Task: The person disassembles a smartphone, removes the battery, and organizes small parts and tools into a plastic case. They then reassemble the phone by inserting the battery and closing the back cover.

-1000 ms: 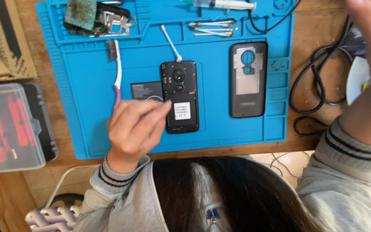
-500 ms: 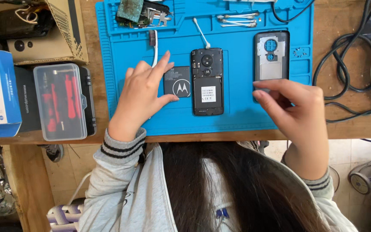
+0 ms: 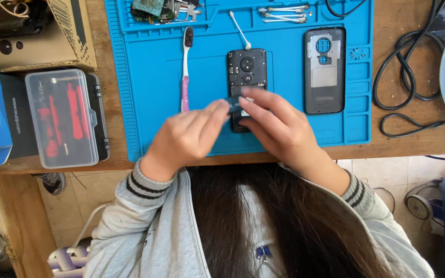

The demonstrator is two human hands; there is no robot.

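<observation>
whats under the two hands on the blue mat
The lower half of the opened black phone lies under the left hand and right hand, which pinch a small dark part. The rest is covered.

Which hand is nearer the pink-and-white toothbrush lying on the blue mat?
Left. The left hand sits just below and right of the pink-and-white toothbrush, near its handle end. The right hand is farther right, over the opened black phone.
</observation>
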